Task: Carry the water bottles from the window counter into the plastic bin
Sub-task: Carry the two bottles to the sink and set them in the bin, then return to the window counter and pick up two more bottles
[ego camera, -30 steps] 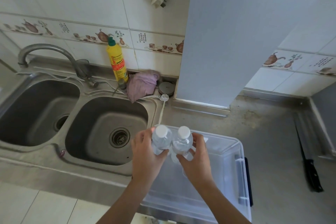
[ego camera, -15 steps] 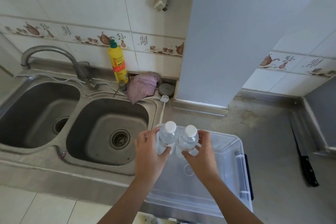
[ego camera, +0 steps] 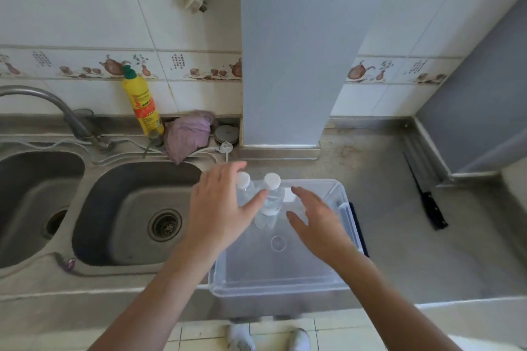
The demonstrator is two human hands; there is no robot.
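Observation:
Two clear water bottles with white caps stand upright side by side at the far left inside the clear plastic bin (ego camera: 273, 286). The left bottle (ego camera: 243, 180) is partly hidden behind my left hand; the right bottle (ego camera: 270, 202) shows fully. My left hand (ego camera: 221, 208) hovers with fingers spread just in front of the left bottle, holding nothing. My right hand (ego camera: 316, 222) hangs open over the bin, to the right of the bottles and apart from them.
The bin sits on a steel counter (ego camera: 413, 236) beside a double sink (ego camera: 134, 211). A yellow detergent bottle (ego camera: 142, 102) and a purple cloth (ego camera: 186, 134) stand behind the sink. A black knife (ego camera: 427, 196) lies at the right. A grey pillar (ego camera: 285, 48) rises behind the bin.
Both hands have let go of the bottles, which now stand in the bin. The fingers have spread and drawn back from them.

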